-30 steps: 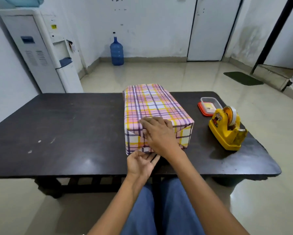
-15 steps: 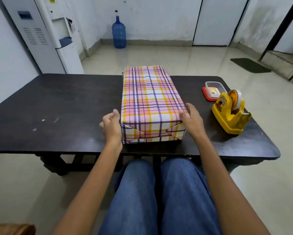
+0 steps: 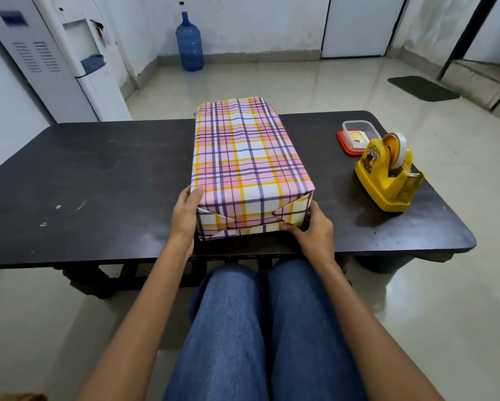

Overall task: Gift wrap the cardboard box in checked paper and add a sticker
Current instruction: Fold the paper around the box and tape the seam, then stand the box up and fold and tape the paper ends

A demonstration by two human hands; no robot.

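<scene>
The left grip (image 3: 185, 215) holds the near left corner of the box (image 3: 248, 157): the thumb lies over the top edge and the palm lies flat against the left side, with the other fingers hidden behind it. The right grip (image 3: 312, 230) holds the near right bottom corner, thumb on the front end face and fingers curled round the right side.

The box is long and rectangular and lies lengthwise away from the person, its near end close to the front edge of the table (image 3: 98, 175). It is fully covered in checked paper (image 3: 243, 140), a pink, white, yellow and purple plaid. On the near end the paper is folded into triangular flaps.

The table is dark, matte and scuffed, with rounded corners. To the right of the box stands a yellow plastic tape dispenser (image 3: 387, 175) bearing a cartoon picture whose details are too small to read. Just behind it is a clear plastic tub (image 3: 358, 136) on an orange lid, with a yellowish card inside; its print is illegible.

On the glossy tiled floor beyond are a blue water bottle (image 3: 189, 44) and a white water dispenser (image 3: 60, 53).
</scene>
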